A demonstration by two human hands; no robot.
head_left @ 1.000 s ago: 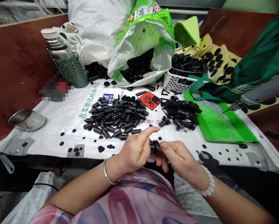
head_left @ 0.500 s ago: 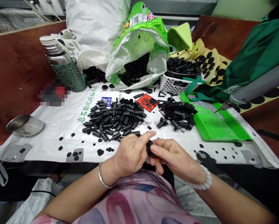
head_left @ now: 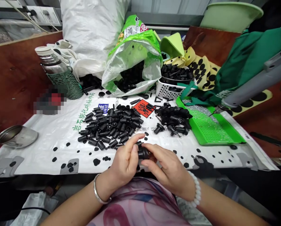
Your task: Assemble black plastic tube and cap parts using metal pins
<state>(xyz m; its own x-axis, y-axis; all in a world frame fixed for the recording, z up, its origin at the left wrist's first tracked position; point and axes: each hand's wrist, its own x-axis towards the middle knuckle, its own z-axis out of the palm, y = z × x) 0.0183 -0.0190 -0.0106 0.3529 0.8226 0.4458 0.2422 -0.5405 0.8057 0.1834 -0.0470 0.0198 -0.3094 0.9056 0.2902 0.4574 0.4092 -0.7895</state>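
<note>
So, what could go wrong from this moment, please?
The black piece in the left hand might slip and roll off the table, as the hands work close to its front edge. The loose black parts lie just beyond the fingers, so a sleeve or knuckle could scatter them. The power tool's thin tip is near the green tray; a bump there may spill the small silvery pieces.

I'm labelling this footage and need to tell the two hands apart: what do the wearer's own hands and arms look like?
Both hands are ungloved, and no sleeve shows on either forearm. The left hand has a thin, shiny silver bangle at the wrist; the right hand has a whitish bracelet of round beads.
</note>
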